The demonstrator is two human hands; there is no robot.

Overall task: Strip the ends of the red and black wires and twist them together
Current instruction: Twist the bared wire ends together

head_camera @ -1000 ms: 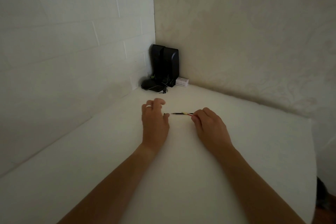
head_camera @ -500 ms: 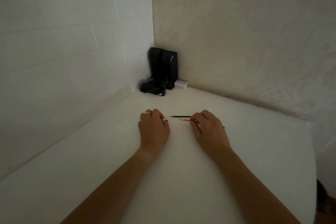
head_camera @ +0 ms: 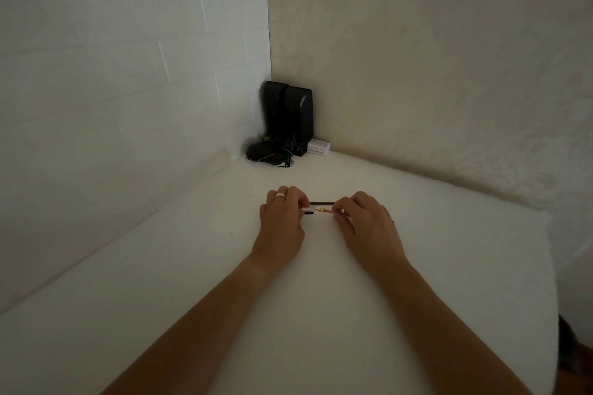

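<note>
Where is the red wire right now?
In the head view the red wire is pinched in the right hand, its bare tip pointing toward the left hand, just nearer than the black wire on the white table.

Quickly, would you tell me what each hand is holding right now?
Left hand: pinched on a small dark piece; cannot identify it.
Right hand: pinching the red wire.

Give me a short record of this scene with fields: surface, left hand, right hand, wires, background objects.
surface: white table
left hand: ring on one finger, pinches a small black piece
right hand: pinches red wire, bare tip points left
black wire: lies on table beyond the red one
wires: not yet twisted together
background objects: black speakers, small white box, in corner
</note>
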